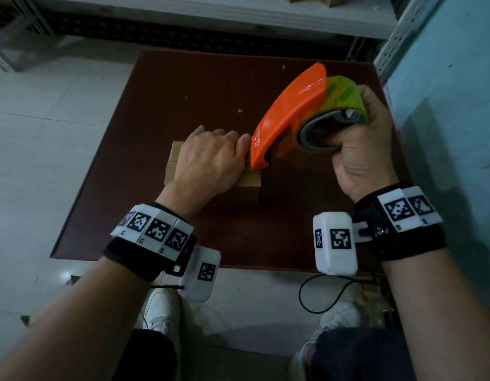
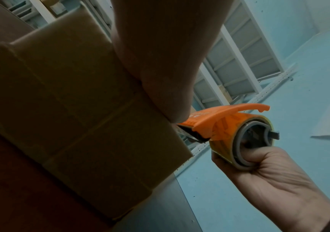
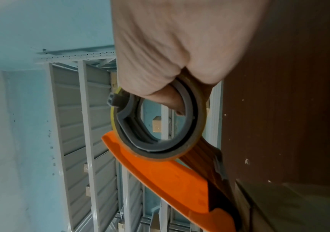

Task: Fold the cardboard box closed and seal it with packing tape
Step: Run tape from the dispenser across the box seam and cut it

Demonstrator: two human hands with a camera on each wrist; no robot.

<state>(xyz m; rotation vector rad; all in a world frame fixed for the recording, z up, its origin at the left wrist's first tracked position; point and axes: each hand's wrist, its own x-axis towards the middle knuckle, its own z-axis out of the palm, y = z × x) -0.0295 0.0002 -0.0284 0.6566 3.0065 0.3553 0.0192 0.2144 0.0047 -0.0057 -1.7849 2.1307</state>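
Note:
A small closed cardboard box point(image 1: 239, 189) point(image 2: 70, 109) point(image 3: 299, 207) sits on a dark brown board point(image 1: 210, 92). My left hand point(image 1: 210, 158) lies flat on the box top, fingers straight, pressing it down; its thumb point(image 2: 166, 87) rests at the box's right edge. My right hand point(image 1: 367, 144) point(image 2: 263, 171) point(image 3: 170, 47) grips the tape roll point(image 1: 345, 94) of an orange tape dispenser point(image 1: 290, 114) point(image 2: 215, 119) point(image 3: 170, 182), with a finger through the grey core. The dispenser's cutter end touches the box's right top edge beside my left fingertips.
The brown board point(image 3: 289, 109) lies on a pale tiled floor point(image 1: 46, 111). White metal shelving point(image 1: 238, 15) runs along the back, and a light blue wall point(image 1: 452, 105) stands close on the right. A black cable point(image 1: 320, 295) and white shoes point(image 1: 161, 309) lie near the board's front edge.

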